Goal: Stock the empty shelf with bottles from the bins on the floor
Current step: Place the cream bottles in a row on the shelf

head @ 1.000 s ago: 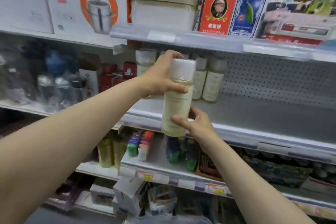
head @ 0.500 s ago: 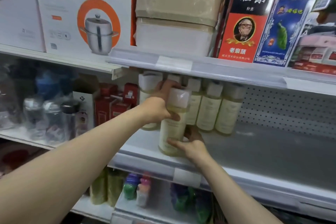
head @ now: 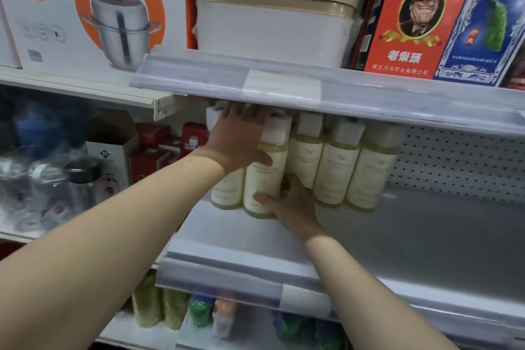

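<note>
Across the store rack in front of me, the upper shelf [head: 284, 85] carries the biggest things: a white box printed with a steel pot [head: 93, 8], stacked beige and white tubs [head: 272, 25], a red box with a portrait [head: 409, 25] and a blue box [head: 488, 23] leaning beside it. Below that runs the grey shelf [head: 426, 236] I am stocking, with a pegboard back [head: 460, 165]; its right part lies bare and its left end holds a row of pale, cream-coloured bottles with white caps. Three of these stand side by side to the right [head: 336, 167], and one more stands at the far left [head: 227, 190]. Between them is the bottle [head: 264, 176] I am holding, upright, close against its neighbours and a little forward of the row, with its base down at the shelf surface; I cannot tell whether it rests there fully. To the left, the next bay shows clear plastic bottles [head: 42, 179] and small red boxes [head: 153, 150], all blurred, and the shelf underneath holds little coloured bottles [head: 199, 310]. My left hand [head: 238, 139] grips the bottle near its shoulder, thumb across the front and fingers reaching up past the cap under the upper shelf. My right hand [head: 292, 204] holds the bottom of it, thumb on the front and fingers curled round the right side.
</note>
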A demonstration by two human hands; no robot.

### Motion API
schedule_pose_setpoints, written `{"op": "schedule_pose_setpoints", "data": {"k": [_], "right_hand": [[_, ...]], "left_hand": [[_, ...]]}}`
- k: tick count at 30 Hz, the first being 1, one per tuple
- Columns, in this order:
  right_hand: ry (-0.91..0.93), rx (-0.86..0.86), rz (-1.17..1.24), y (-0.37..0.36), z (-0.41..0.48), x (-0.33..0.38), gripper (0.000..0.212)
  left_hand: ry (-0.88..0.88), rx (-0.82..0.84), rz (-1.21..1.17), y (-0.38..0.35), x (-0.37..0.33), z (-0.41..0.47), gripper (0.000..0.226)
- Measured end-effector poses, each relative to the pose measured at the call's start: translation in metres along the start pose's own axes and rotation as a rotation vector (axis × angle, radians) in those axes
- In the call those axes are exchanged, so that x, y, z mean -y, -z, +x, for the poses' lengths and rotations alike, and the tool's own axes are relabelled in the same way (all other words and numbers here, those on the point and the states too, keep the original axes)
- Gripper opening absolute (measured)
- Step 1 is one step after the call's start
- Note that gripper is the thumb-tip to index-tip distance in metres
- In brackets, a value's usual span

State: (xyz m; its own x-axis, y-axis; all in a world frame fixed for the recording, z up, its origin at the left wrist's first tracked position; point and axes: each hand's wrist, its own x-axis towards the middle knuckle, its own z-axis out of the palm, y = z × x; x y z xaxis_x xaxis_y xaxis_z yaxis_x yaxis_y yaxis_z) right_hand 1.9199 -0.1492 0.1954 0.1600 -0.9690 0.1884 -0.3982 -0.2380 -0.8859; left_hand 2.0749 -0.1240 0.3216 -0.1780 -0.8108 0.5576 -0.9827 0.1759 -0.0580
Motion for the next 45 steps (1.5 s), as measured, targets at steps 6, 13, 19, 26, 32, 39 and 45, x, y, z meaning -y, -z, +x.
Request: {"op": "schedule_pose_setpoints", "data": {"k": [6,13,19,26,32,39,45], "right_hand": [[-0.013,-0.005,-0.003,-0.003,0.004,-0.001,0.08],[-0.055,0.009,-0.16,0.022,-0.016,0.016,0.097],[-0.084,0.033,-0.224,0.075,-0.072,0.013,0.091],[-0.063,0.022,-0.459,0.124,-0.168,0.004,0.081],[-0.084,0.101,-0.524,0.155,-0.245,-0.036,0.07],[-0.184,0.116,-0.658,0.164,-0.309,-0.111,0.065],[-0.414,0.208,-0.598,0.156,-0.35,-0.188,0.055]], "left_hand": [[-0.003,-0.022,0.062,-0.003,-0.001,0.002,0.109],[0.129,0.033,0.115,0.009,-0.023,-0.02,0.112],[0.216,0.077,-0.087,0.025,-0.066,-0.079,0.093],[0.258,0.108,-0.33,0.038,-0.135,-0.163,0.078],[0.269,0.238,-0.398,0.018,-0.182,-0.233,0.069],[0.251,0.421,-0.441,-0.042,-0.229,-0.305,0.065],[0.262,0.668,-0.499,-0.103,-0.259,-0.344,0.069]]}}
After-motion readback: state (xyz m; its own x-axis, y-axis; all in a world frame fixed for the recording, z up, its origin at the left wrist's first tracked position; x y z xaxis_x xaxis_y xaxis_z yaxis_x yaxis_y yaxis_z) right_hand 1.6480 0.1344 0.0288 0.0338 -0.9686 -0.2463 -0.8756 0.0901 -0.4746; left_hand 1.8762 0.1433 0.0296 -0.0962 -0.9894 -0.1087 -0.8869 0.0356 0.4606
